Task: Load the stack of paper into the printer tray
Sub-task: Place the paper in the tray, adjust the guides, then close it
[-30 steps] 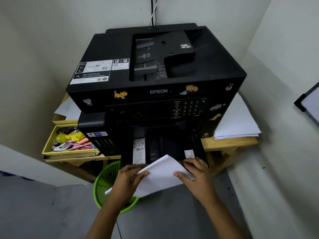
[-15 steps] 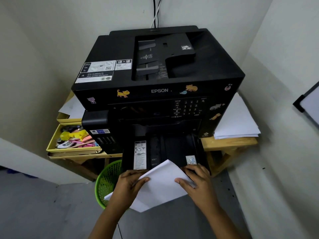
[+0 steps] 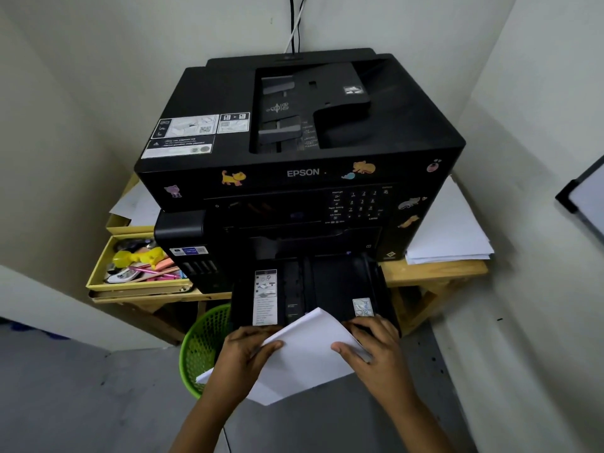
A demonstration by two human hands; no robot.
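I have one view only, from the camera worn on the person's head, so nothing is shared with a second view. It looks forward and steeply down, from above and in front of the black printer [image 3: 294, 152], whose top and front face me squarely in mid-frame. The pulled-out tray [image 3: 327, 286] lies near, low in the frame. The left hand [image 3: 243, 358] and right hand [image 3: 379, 354] come in from the bottom edge, nearest the lens. The wide angle bends the walls at left and right, and the far corner sits at the top.
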